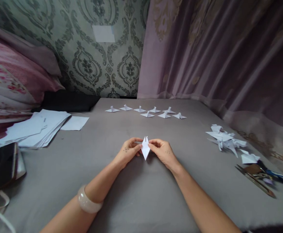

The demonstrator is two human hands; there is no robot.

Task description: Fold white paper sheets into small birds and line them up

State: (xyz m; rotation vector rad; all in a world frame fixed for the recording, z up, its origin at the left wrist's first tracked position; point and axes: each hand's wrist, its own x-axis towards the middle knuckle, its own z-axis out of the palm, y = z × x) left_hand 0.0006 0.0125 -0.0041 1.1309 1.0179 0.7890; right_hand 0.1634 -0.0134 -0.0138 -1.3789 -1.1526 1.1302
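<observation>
Between my two hands is a folded white paper piece [145, 149], shaped like a long diamond with a point at the bottom and narrow split tips at the top. My left hand [130, 149] pinches its left edge, thumb in front and fingers behind. On the opposite edge, my right hand [163, 151] pinches it the same way. The paper is held just above the grey cloth surface [136, 197]. Part of the fingers behind the paper is hidden. A pale bangle [89, 200] circles my left forearm.
Several folded paper birds [147, 114] stand in two rows at the back. A heap of folded paper [227, 139] lies right, near scissors [255, 183]. On the left are stacked paper sheets [38, 129], a single sheet [75, 123] and a dark-screened device [2, 168].
</observation>
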